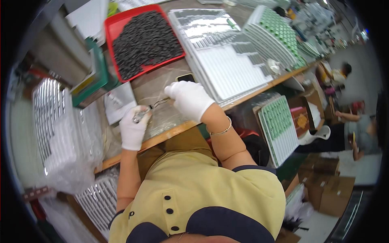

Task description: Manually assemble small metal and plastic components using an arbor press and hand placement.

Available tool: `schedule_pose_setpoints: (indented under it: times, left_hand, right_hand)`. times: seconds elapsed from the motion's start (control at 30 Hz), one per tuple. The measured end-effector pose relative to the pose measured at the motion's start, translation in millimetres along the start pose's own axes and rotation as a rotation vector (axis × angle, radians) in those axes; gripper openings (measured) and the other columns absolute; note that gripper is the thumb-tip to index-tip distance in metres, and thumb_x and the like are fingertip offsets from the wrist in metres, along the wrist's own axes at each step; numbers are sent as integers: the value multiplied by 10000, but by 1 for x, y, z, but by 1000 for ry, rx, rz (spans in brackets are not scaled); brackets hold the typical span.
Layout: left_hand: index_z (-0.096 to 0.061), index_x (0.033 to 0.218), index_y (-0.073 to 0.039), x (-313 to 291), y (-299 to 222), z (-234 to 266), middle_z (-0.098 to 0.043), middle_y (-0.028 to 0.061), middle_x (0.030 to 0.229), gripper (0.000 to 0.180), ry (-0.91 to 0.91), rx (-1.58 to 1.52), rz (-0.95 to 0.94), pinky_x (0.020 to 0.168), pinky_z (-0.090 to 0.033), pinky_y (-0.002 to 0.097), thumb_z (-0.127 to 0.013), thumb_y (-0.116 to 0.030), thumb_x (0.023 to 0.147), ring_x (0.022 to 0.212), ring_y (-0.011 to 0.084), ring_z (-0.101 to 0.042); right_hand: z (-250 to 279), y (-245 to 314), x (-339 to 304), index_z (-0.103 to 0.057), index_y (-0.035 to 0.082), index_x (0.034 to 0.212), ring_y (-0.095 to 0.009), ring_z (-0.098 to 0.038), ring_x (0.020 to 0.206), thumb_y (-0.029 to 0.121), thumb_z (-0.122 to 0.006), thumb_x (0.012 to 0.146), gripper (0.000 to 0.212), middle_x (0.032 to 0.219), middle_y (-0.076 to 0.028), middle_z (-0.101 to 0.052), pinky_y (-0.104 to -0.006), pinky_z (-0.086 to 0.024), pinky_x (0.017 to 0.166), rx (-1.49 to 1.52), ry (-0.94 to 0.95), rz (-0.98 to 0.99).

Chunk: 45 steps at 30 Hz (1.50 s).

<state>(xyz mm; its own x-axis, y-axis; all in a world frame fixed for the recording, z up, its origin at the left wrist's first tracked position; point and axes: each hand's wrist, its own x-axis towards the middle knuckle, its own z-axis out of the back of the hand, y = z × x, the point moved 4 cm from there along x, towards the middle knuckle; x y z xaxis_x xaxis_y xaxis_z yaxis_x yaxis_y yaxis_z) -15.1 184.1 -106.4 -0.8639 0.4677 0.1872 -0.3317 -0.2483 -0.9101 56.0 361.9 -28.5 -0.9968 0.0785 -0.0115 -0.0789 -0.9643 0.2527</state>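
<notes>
Both my hands wear white gloves and work over the near edge of the table. My left hand (134,127) is closed around a small shiny metal piece (139,116); its exact kind is too small to make out. From the right, my right hand (191,100) pinches a thin metal tool (162,101) whose dark tip reaches toward that piece. Just behind my right hand lies a dark phone-like device (187,77) with a light rim. Farther back, a red tray (109,42) holds a heap of small black parts.
A ribbed white tray (239,79) with rows of grey pieces lies to the right, beside stacked green-and-white trays (275,36). Left stand a green box-shaped machine (95,77) and plastic-wrapped trays (60,133). Below the right edge is another green tray (278,131). Other people are at far right.
</notes>
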Motion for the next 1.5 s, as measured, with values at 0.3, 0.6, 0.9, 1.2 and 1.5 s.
schedule_pose_setpoints:
  times: [0.3, 0.6, 0.9, 1.2, 1.5]
  left_hand:
    - [-567, 968, -72, 6, 37, -9, -541, -33, 789, 184, 202, -431, 194, 490, -311, 181, -672, -149, 839, 557, 38, -398]
    - [-566, 1020, -51, 20, -3, -25, -474, -38, 697, 271, 231, -487, 217, 515, -380, 207, -632, 22, 768, 601, 53, -457]
    - [-608, 993, -44, 8, 15, -1, -484, -72, 717, 238, 140, -570, 181, 582, -359, 177, -707, -14, 779, 627, 19, -419]
    - [-611, 1005, -60, -2, 28, 30, -507, -47, 730, 262, 73, -714, 301, 589, -366, 192, -720, -56, 768, 619, 39, -415]
    - [-623, 953, -67, 1, 36, 43, -474, -60, 703, 238, -13, -402, 229, 584, -351, 184, -711, 2, 743, 644, 29, -409]
  right_hand:
    - [46, -254, -120, -636, 81, 1091, -326, -620, 1008, 273, -578, 856, 309, 1080, -167, -645, -417, -483, 855, -24, -475, -1221]
    - [36, -359, -155, -655, 100, 1073, -367, -591, 1029, 328, -614, 741, 404, 1121, -205, -616, -418, -468, 895, -307, -406, -1170]
    - [41, -120, -63, -636, 8, 961, -79, -530, 633, 127, -585, 851, 171, 786, -60, -658, -241, -411, 566, 671, -777, -400]
    - [-24, 18, 8, -568, -32, 925, -110, -648, 798, -44, -642, 776, 167, 835, -95, -669, -225, -508, 700, 1137, -395, -102]
    - [-35, 43, 26, -579, -14, 943, -102, -657, 768, -28, -683, 751, 219, 830, -80, -673, -228, -523, 664, 1052, -331, -80]
